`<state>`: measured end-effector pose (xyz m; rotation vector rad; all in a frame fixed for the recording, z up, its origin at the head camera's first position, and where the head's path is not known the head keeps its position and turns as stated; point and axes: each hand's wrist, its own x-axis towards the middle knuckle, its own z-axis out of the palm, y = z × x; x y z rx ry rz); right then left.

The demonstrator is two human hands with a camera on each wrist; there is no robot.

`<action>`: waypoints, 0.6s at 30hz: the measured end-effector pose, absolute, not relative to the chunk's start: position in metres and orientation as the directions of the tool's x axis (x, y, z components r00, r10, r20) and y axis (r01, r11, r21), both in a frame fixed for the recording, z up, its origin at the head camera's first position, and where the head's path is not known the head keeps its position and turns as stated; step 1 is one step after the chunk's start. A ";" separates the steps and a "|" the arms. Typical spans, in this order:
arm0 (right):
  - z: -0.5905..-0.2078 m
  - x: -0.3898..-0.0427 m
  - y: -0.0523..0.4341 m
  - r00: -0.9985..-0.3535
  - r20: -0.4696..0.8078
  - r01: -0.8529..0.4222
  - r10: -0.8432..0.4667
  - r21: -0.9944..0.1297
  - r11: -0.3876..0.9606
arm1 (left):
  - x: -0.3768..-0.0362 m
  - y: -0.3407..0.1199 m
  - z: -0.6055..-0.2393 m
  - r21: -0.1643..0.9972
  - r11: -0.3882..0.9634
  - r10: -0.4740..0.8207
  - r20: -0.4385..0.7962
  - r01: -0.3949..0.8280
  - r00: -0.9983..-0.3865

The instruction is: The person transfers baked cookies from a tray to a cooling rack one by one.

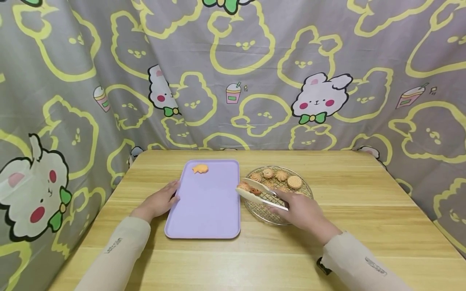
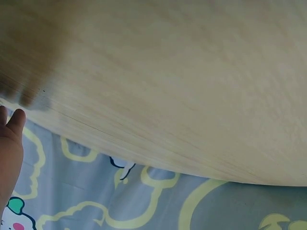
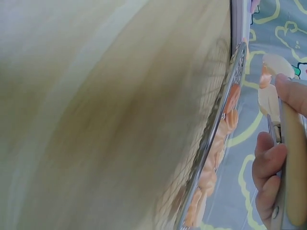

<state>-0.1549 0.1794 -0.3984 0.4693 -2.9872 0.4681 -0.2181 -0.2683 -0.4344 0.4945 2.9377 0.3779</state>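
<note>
My right hand (image 1: pixel 303 210) grips a pair of tongs (image 1: pixel 274 205) with cream-coloured tips and metal arms. Between the tips is an orange-brown cookie (image 1: pixel 255 191), held up over the left rim of a round wire rack (image 1: pixel 267 218), close to the purple tray (image 1: pixel 205 210). In the right wrist view, fingers and thumb wrap the tongs' handle (image 3: pixel 293 167). My left hand (image 1: pixel 158 202) rests at the tray's left edge, fingers extended against it. An orange fish-shaped cookie (image 1: pixel 200 168) lies near the tray's far left corner.
Several cookies sit on the rack, among them a round one (image 1: pixel 294 182) and a flower-shaped one (image 1: pixel 281 175). Tray and rack stand side by side on a wooden table (image 1: pixel 346 194). A patterned curtain (image 1: pixel 262 89) hangs behind the table.
</note>
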 end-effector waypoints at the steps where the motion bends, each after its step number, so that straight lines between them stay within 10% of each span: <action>1: -0.398 -0.154 0.182 -0.952 0.119 -0.305 -0.282 -0.293 0.906 | -0.218 -0.268 -0.434 0.268 0.915 0.338 -0.094 0.303 -0.937; 18: -0.400 -0.143 0.225 -0.960 0.130 -0.277 -0.249 -0.285 0.918 | -0.218 -0.268 -0.435 0.265 0.915 0.338 -0.091 0.305 -0.937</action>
